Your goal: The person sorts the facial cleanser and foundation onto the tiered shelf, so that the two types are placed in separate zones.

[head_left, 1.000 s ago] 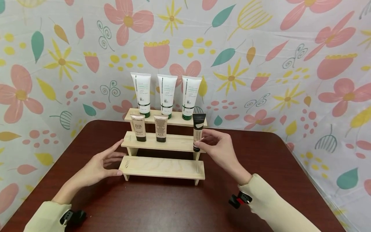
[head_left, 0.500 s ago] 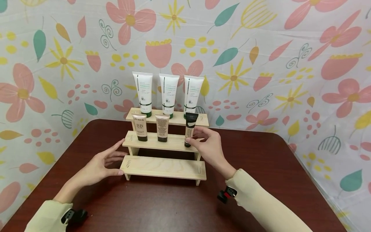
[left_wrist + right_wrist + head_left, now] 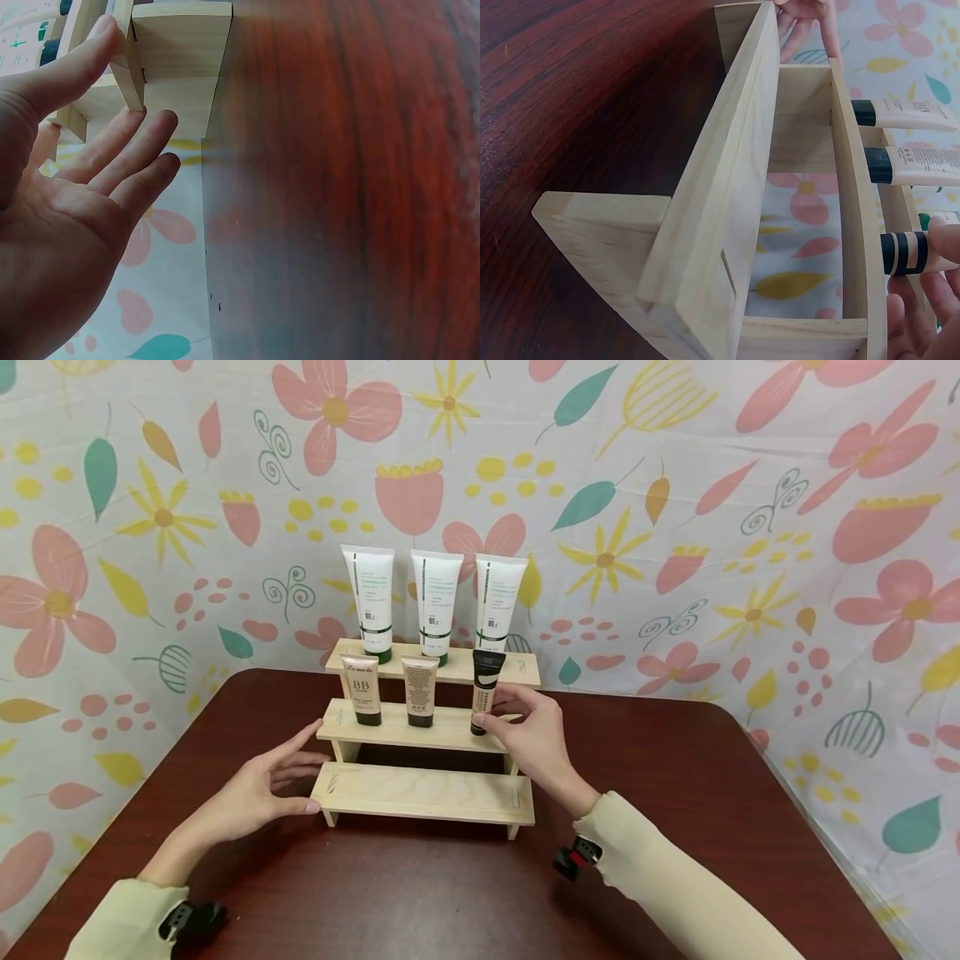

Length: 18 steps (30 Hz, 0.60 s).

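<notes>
My right hand [image 3: 528, 727] pinches a small beige tube with black ends [image 3: 484, 692] by its lower part, over the right side of the middle step of a wooden three-step stand [image 3: 427, 789]. In the right wrist view the tube's dark cap [image 3: 889, 253] is right at that step's edge. My left hand [image 3: 251, 789] rests its straight fingers against the stand's left end; in the left wrist view a fingertip [image 3: 135, 116] meets the wood. Two beige tubes, one marked BB [image 3: 362, 689] and one with small print [image 3: 420, 691], stand cap-down on the middle step.
Three white tubes with green caps, the middle one [image 3: 437, 602] among them, stand on the top step. The stand sits on a dark red-brown table [image 3: 420, 902], with a flower-patterned cloth [image 3: 675, 527] behind it.
My right hand has carried the small beige tube leftward from the middle step's right end and slightly back over the step. The left hand has stayed at the stand's left end.
</notes>
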{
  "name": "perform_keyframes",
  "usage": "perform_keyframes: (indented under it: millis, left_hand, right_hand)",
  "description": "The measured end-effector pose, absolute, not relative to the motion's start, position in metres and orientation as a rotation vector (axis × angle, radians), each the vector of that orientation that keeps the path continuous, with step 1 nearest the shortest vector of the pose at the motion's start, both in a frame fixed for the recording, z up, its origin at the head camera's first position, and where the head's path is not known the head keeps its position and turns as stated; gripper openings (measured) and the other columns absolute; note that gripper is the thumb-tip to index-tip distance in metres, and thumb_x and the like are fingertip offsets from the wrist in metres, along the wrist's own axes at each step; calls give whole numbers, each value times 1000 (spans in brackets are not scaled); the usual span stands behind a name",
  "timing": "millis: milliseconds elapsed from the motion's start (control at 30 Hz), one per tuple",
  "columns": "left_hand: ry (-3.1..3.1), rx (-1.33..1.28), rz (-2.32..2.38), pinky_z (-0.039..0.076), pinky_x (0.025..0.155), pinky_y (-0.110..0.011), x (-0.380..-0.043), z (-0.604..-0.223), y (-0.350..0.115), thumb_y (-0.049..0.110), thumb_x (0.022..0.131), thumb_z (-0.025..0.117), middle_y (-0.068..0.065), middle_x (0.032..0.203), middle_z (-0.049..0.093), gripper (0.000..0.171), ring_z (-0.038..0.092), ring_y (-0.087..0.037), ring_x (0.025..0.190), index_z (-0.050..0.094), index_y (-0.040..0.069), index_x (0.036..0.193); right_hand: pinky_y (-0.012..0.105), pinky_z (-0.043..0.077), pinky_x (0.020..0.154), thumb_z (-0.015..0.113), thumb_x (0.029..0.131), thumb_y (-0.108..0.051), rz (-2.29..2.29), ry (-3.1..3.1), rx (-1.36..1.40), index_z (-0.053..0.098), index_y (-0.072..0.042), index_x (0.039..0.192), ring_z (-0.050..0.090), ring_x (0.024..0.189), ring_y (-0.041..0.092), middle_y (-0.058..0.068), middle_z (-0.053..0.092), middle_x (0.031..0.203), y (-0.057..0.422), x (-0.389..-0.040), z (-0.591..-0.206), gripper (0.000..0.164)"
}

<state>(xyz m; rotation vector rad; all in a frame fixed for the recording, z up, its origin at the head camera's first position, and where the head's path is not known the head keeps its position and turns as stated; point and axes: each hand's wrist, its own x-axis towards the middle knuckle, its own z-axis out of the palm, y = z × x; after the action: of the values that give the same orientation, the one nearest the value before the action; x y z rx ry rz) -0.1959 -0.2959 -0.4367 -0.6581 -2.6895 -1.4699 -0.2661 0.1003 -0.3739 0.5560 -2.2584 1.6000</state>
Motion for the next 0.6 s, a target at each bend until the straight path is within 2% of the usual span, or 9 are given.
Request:
perform_keyframes:
  millis: [233,433,500,600]
  left_hand:
    - [-2684,-666,-1473,51,101,-29,-197,-437,-295,13,83,92,-16,135,67,111,67,-36,121,25,25,170]
    - [-2674,-675,-1479,51,100,-28,-197,-436,-293,13,83,92,-16,134,67,110,67,-36,120,26,24,170]
    - [-2670,-685,-1483,52,100,-29,-198,-435,-293,13,83,92,-17,134,67,110,67,-37,120,26,23,170]
    - [-2671,-695,-1490,52,102,-38,-199,-434,-292,13,84,92,-18,134,67,109,67,-38,120,26,22,170]
  right_hand:
    - [43,61,79,89,85,-8,1590,-2276,537,79,-10,112,73,89,17,2,76,97,99,-266,-373,28]
    - [45,60,80,89,85,-9,1586,-2286,533,78,-9,114,73,90,18,3,75,99,100,-266,-373,30]
    - [47,60,81,89,85,-8,1587,-2286,534,78,-9,115,72,90,19,3,75,100,100,-266,-374,32]
    - [48,59,82,90,85,-9,1580,-2292,532,78,-10,117,72,91,19,3,75,102,103,-265,-374,34]
